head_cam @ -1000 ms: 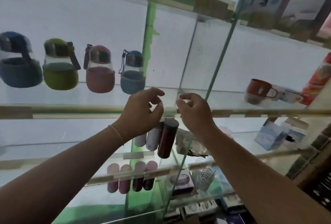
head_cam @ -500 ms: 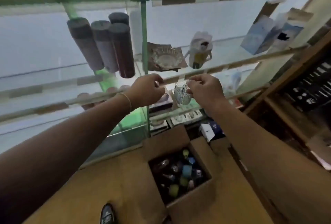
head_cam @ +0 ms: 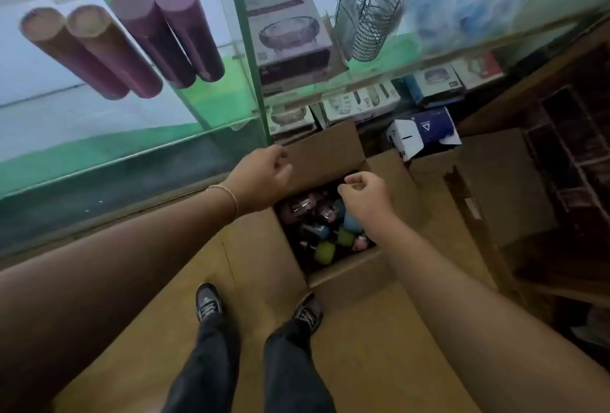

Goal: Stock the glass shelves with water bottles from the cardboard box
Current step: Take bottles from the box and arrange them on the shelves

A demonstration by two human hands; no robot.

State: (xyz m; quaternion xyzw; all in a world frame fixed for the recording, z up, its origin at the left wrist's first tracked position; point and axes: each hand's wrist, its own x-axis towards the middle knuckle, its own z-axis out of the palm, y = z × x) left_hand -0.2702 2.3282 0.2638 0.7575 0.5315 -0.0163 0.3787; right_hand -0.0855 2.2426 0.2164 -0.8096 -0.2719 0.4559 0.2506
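An open cardboard box [head_cam: 333, 151] stands on the floor in front of my feet. Inside lie several small water bottles [head_cam: 325, 232] in pink, blue and green. My left hand [head_cam: 260, 178] hovers over the box's far left corner, fingers loosely curled, holding nothing. Over the right side of the opening, my right hand [head_cam: 363, 194] has its fingers curled too, and I see nothing in it. The glass shelves [head_cam: 138, 148] rise behind the box, with tall pink and maroon flasks [head_cam: 132, 39] on the left section.
Boxed glassware [head_cam: 290, 36] and a wire rack [head_cam: 369, 16] sit on the right shelf section. More boxed goods line the bottom shelf. A white and blue carton [head_cam: 422, 131] lies behind the box. A dark wooden rack [head_cam: 567, 161] stands at right. My shoes [head_cam: 208, 302] are on flattened cardboard.
The view has swung down from the upper shelves to the floor. Both hands have dropped from the shelf edge to just above the open box, still holding nothing.
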